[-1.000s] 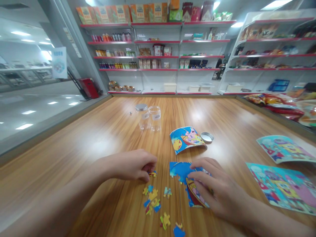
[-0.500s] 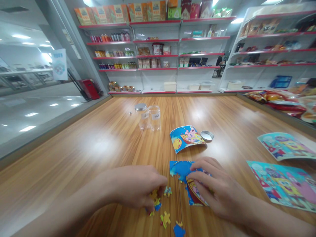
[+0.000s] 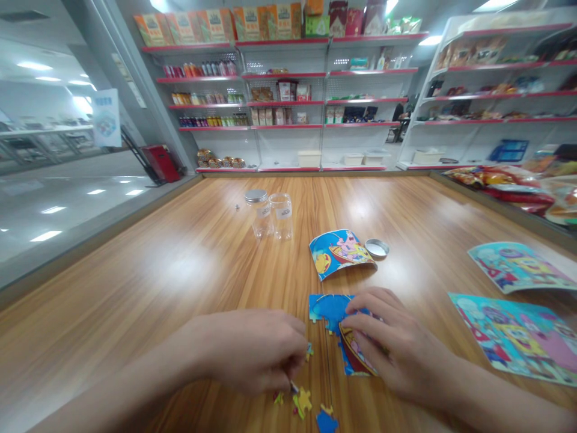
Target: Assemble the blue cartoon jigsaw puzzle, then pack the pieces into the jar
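A partly joined jigsaw puzzle [image 3: 327,308], blue with a brown boat, lies flat on the wooden table. My right hand [image 3: 390,337] rests over its right side, fingers loosely bent and apart, hiding part of it. To its left, my left hand [image 3: 270,352] is closed in a pinch, with the edge of a puzzle piece [image 3: 294,388] showing at the fingertips. Just below lie a yellow puzzle piece [image 3: 304,399] and a blue one [image 3: 327,421]. Another small piece [image 3: 309,350] peeks out beside my left knuckles.
A curled picture sheet [image 3: 342,252] and a metal lid [image 3: 377,248] lie beyond the puzzle. Two clear jars stand farther back, one capped [image 3: 262,219], one uncapped [image 3: 282,219]. At right are a second curled sheet [image 3: 518,264] and a flat cartoon picture [image 3: 518,337].
My left hand has shifted slightly right and toward me, and the yellow and blue pieces at its fingertips no longer show. My right hand has stayed nearly still on the puzzle.
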`<state>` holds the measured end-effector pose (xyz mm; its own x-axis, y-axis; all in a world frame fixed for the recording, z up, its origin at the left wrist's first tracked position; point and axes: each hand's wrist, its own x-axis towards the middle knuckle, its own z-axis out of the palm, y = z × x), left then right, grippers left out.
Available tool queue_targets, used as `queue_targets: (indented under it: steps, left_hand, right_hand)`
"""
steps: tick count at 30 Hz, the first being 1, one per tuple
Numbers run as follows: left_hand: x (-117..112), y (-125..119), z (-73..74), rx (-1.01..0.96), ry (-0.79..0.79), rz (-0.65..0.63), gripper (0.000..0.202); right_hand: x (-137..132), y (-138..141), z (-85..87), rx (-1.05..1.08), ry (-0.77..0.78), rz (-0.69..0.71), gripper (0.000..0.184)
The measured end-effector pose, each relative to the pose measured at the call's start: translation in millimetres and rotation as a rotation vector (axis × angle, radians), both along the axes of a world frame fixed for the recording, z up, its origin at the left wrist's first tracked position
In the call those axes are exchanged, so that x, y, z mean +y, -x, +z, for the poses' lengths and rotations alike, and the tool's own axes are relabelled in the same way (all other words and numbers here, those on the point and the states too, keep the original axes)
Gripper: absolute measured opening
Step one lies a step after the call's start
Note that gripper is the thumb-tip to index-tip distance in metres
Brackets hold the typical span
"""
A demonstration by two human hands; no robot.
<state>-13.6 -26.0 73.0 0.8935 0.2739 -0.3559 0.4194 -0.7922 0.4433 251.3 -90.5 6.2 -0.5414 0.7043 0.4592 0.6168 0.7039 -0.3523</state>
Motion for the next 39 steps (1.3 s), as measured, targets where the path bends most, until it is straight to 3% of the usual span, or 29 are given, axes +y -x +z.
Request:
queue_targets:
  steps: [3, 12, 19, 24, 29, 32, 36, 39]
  left_hand:
    - [-2, -4, -6.2, -0.176, 0.08, 0.006, 0.01]
    - [-15, -28, -49.8, -0.454, 0.059, 0.377, 0.015]
    - [-15, -28, -51.8, -0.456, 0.068, 0.402, 0.029]
    - [-14, -26, -56.2, -0.45, -0.003, 0.325, 0.014]
    - [-15, -26, -61.3, -0.462, -0.004, 0.329, 0.009]
    - [-11, -23, -60.5, -0.474, -0.074, 0.226, 0.011]
    - [-1, -17, -51.3, -0.433, -0.359, -0.158, 0.026]
    - [3, -13, -44.2, -0.374, -0.484, -0.289, 0.031]
  right_hand:
    - [0, 0, -0.4, -0.002, -0.001, -0.006, 0.023]
    - [0, 1, 0.1, -0.006, -0.013, -0.027, 0.023]
    - [1, 2, 0.6, -0.022, 0.008, -0.039, 0.018]
    - [-1, 2, 0.2, -0.022, 0.021, -0.039, 0.02]
    - [1, 2, -0.6, -0.031, 0.029, -0.04, 0.019]
    - [1, 2, -0.4, -0.039, 0.031, -0.045, 0.018]
    - [-1, 2, 0.2, -0.042, 0.039, -0.049, 0.018]
    - [-1, 2, 0.3, -0.041, 0.045, -0.043, 0.017]
